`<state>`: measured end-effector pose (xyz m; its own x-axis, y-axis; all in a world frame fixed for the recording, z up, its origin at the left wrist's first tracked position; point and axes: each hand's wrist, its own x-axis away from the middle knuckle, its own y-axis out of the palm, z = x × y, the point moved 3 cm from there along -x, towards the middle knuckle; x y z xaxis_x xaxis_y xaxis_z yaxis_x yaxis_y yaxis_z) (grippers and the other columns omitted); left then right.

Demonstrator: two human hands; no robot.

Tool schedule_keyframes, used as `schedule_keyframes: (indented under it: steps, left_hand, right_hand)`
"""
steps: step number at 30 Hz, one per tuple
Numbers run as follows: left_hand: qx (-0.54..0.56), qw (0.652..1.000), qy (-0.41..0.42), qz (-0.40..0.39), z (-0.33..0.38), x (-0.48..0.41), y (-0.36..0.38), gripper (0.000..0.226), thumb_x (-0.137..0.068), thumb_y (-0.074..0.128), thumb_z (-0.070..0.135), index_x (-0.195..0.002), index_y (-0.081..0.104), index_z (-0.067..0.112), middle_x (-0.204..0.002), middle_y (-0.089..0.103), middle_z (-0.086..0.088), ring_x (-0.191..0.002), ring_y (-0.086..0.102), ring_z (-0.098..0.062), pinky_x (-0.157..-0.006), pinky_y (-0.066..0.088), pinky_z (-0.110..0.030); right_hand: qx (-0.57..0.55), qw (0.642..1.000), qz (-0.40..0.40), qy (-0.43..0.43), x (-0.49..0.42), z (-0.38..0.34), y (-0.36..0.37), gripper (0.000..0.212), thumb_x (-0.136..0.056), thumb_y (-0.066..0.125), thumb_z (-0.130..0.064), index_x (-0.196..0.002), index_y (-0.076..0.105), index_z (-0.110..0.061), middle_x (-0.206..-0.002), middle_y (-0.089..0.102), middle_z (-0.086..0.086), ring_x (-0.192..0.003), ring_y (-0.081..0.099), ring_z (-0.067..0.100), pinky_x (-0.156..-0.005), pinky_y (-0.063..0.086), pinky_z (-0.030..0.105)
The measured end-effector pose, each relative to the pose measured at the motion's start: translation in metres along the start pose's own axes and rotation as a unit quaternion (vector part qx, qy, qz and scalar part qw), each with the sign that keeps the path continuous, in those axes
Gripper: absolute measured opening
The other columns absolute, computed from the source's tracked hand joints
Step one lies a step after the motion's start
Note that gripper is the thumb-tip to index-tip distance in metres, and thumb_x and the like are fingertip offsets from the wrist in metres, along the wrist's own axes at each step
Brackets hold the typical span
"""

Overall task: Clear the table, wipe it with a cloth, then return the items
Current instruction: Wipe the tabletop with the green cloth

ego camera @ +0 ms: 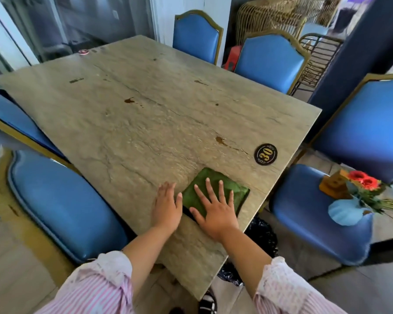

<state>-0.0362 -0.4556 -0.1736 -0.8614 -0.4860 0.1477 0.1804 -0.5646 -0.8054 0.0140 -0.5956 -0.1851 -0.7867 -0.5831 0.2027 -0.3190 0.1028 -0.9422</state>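
Blue padded chairs (270, 62) ring room – wicker furniture (270, 17) behind, daylight.

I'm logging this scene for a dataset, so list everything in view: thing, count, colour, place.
table: one, beige stone-look, centre, with brown stains
cloth: one, green, folded, near right corner of the table
number plaque: one, black oval with gold 30, right table edge
small round item: one, red-white, far left corner; too small to identify
chairs: six at least partly seen, blue with gold frames, around the table
flower vase: one, light blue with red flowers, on right chair seat
wooden holder: one, brown, same seat
left hand: flat on table beside cloth
right hand: flat on cloth
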Motion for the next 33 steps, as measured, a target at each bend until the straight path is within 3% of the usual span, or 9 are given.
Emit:
schedule_keyframes:
  steps: [9, 14, 20, 27, 33]
  left_hand:
    - [-0.118, 0.991, 0.058, 0.023, -0.003, -0.077, 0.000, 0.052, -0.099, 0.029, 0.035, -0.148, 0.024, 0.017, -0.159, 0.014, -0.002, -0.148, 0.009, -0.019, -0.118, 0.016, -0.041]
    - [-0.120, 0.990, 0.061, 0.033, -0.005, -0.096, 0.007, 0.075, -0.084, 0.004, 0.053, -0.150, 0.018, 0.020, -0.160, 0.010, -0.001, -0.148, 0.008, -0.016, -0.119, 0.008, -0.040]
    - [-0.109, 0.992, 0.050, 0.046, -0.006, -0.096, 0.008, 0.079, -0.080, -0.001, 0.057, -0.151, 0.012, 0.024, -0.160, 0.004, 0.005, -0.148, 0.000, -0.011, -0.120, 0.003, -0.035]
    - [-0.041, 0.995, 0.060, 0.068, -0.004, -0.092, 0.002, 0.080, -0.082, 0.002, 0.053, -0.150, 0.015, 0.014, -0.159, 0.012, -0.004, -0.148, 0.006, -0.015, -0.119, 0.004, -0.033]
    - [-0.038, 0.995, 0.055, 0.068, -0.005, -0.090, 0.001, 0.082, -0.082, 0.001, 0.054, -0.150, 0.018, 0.012, -0.159, 0.014, -0.005, -0.148, 0.008, -0.018, -0.120, 0.005, -0.035]
  right_hand:
    - [-0.019, 0.996, 0.028, 0.087, -0.064, 0.023, -0.020, 0.075, -0.088, 0.020, -0.070, -0.149, -0.010, -0.036, -0.158, -0.017, -0.005, -0.144, -0.023, 0.027, -0.116, -0.014, 0.052]
    - [-0.015, 0.992, 0.040, 0.116, -0.130, 0.047, -0.040, 0.075, -0.088, 0.020, -0.068, -0.150, -0.005, -0.034, -0.160, -0.013, -0.004, -0.146, -0.018, 0.029, -0.115, -0.012, 0.053]
    - [-0.002, 0.991, 0.029, 0.131, -0.210, 0.059, -0.060, 0.070, -0.092, 0.015, -0.064, -0.150, -0.005, -0.032, -0.160, -0.013, -0.003, -0.146, -0.015, 0.032, -0.115, -0.009, 0.057]
    - [-0.020, 0.999, 0.026, 0.021, -0.133, 0.021, -0.034, 0.062, -0.095, 0.018, -0.057, -0.149, -0.003, -0.037, -0.160, -0.011, -0.007, -0.146, -0.017, 0.027, -0.116, -0.013, 0.053]
    - [-0.010, 0.995, 0.042, 0.094, -0.091, 0.042, -0.030, 0.065, -0.093, 0.018, -0.061, -0.149, -0.005, -0.038, -0.159, -0.013, -0.008, -0.146, -0.018, 0.026, -0.116, -0.013, 0.050]
